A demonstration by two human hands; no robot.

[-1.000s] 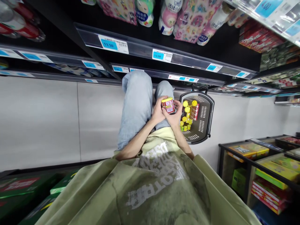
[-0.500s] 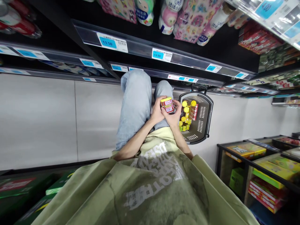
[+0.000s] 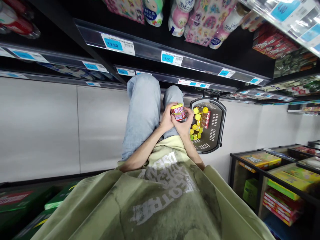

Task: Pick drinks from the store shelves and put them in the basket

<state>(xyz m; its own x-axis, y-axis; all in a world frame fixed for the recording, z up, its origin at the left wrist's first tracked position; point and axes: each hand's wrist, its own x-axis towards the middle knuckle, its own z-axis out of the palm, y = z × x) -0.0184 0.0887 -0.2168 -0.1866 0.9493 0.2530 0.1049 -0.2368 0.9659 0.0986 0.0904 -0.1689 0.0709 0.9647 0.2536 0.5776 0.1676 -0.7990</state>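
Observation:
Between my two hands, just above my knee, is a small round jar point(image 3: 178, 112) with a yellow lid and a red and pink printed label. The fingers of my left hand point(image 3: 167, 119) wrap its left side. My right hand point(image 3: 185, 123) grips its right side, the thumb across the front near the label. Right beside my right hand, a dark shopping basket point(image 3: 214, 133) stands on the floor. Inside it lie several yellow-lidded containers point(image 3: 198, 117), small yellow-green packs point(image 3: 195, 136) and a red box point(image 3: 207, 119).
Ahead, a dark shelf point(image 3: 140, 45) with price tags holds pink character bottles point(image 3: 178, 20) and patterned packs point(image 3: 208, 23). Behind on the right is a rack point(image 3: 260, 180) with yellow and red boxes. Green boxes point(image 3: 22, 203) stand at the lower left.
The whole view has shifted very slightly to the left. Both hands keep their hold on the jar, which stays in nearly the same place.

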